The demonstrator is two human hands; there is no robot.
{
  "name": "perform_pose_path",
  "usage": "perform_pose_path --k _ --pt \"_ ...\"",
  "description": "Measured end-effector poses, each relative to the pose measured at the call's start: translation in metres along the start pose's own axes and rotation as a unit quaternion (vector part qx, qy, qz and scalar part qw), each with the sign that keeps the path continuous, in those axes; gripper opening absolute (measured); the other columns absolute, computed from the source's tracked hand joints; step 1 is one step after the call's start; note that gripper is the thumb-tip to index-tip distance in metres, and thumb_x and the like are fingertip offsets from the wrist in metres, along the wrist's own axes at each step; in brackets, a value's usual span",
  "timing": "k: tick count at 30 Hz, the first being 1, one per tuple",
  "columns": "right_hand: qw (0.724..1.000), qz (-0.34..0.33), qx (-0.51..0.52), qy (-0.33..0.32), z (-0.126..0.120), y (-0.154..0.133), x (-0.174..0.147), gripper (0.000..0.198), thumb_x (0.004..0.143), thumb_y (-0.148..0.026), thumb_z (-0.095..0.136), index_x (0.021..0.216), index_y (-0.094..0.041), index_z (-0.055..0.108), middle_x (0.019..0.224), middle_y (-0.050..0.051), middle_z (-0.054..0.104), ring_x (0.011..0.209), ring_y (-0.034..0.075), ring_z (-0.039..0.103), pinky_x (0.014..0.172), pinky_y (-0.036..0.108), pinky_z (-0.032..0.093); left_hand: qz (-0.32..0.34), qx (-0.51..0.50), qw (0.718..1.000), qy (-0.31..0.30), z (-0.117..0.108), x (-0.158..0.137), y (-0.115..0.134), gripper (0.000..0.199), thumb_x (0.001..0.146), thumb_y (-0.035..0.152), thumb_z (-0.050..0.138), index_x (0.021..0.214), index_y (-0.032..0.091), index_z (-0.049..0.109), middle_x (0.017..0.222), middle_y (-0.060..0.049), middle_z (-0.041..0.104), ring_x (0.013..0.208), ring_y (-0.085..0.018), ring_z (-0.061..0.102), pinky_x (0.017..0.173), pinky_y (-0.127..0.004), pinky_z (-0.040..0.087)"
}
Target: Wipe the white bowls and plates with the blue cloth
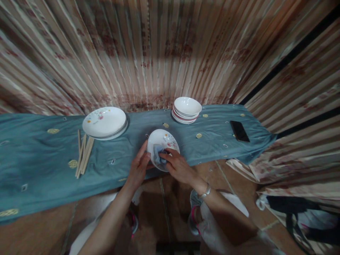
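In the head view, the landmark is the small flowered dish (162,139), held by the person near the front edge of the table, which wears a teal tablecloth (47,170). The most important relation is this: the grey-blue cloth (157,154) lies inside the dish, directly beneath the fingertips of the right hand (180,168), so this hand is the nearer one to it. The right fingers are bent closely over the cloth, pressing it against the inner surface. The left hand (139,164) grips the left side of the dish, with the thumb at the rim and the other fingers going partly underneath. The dish is round, so it has no long axis; its inner face looks upward. Whether its base touches the tablecloth, I cannot tell.

The dish is white and shallow, with orange and pink-red flowers printed on its upper right part. The cloth is soft and crumpled.

To the left of the dish, and farther back, stands a stack of large plates (105,122), with a bundle of pale sticks (85,157) in front of it. Behind the dish to the right are stacked bowls (187,108); well to its right lies a dark phone (239,131).
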State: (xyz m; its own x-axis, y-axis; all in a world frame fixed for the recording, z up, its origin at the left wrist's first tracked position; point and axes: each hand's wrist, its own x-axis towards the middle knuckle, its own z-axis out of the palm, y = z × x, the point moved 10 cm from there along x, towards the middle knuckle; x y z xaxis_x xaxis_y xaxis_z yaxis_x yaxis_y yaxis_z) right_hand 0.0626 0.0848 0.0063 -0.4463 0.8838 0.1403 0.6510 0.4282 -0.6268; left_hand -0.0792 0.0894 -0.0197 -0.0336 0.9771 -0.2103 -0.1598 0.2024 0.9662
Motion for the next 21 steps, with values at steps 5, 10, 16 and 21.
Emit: perform_pose_path --k 5,10,16,21 --pt "0.999 -0.023 0.016 -0.024 0.003 -0.015 0.002 0.048 0.087 -0.008 0.045 0.131 -0.019 0.061 0.141 0.012 0.049 0.131 0.025 0.048 0.115 0.046 0.038 0.005 0.021 1.0 0.002 -0.001 0.001 0.0 0.086 0.076 0.058 0.068 0.149 0.021 0.043 0.124 -0.011 0.068 0.104 -0.029 0.066 0.076 -0.037 0.061" --pt "0.998 -0.039 0.044 -0.012 0.008 -0.022 0.007 0.05 0.089 -0.01 0.043 0.136 -0.02 0.056 0.146 0.012 0.046 0.136 0.025 0.043 0.117 0.049 0.034 0.008 0.031 0.999 0.0 -0.001 0.001 0.001 0.086 0.076 0.059 0.068 0.148 0.021 0.044 0.136 -0.011 0.062 0.115 -0.031 0.062 0.076 -0.035 0.061" --pt "0.992 -0.027 0.12 0.017 0.012 -0.022 0.015 0.061 0.093 -0.013 0.041 0.152 -0.025 0.034 0.16 0.007 0.031 0.15 0.019 0.026 0.124 0.044 0.023 0.011 0.023 1.0 -0.015 0.006 0.001 0.002 0.088 0.074 0.061 0.069 0.148 0.022 0.044 0.141 -0.011 0.058 0.121 -0.033 0.059 0.081 -0.039 0.06" --pt "0.991 -0.034 0.116 0.05 0.003 -0.024 0.025 0.065 0.095 -0.015 0.039 0.157 -0.023 0.022 0.166 0.005 0.013 0.154 0.018 0.01 0.126 0.043 0.015 0.011 0.018 1.0 -0.015 0.01 0.001 -0.002 0.085 0.074 0.06 0.07 0.147 0.023 0.047 0.143 -0.011 0.057 0.122 -0.034 0.059 0.082 -0.04 0.061"
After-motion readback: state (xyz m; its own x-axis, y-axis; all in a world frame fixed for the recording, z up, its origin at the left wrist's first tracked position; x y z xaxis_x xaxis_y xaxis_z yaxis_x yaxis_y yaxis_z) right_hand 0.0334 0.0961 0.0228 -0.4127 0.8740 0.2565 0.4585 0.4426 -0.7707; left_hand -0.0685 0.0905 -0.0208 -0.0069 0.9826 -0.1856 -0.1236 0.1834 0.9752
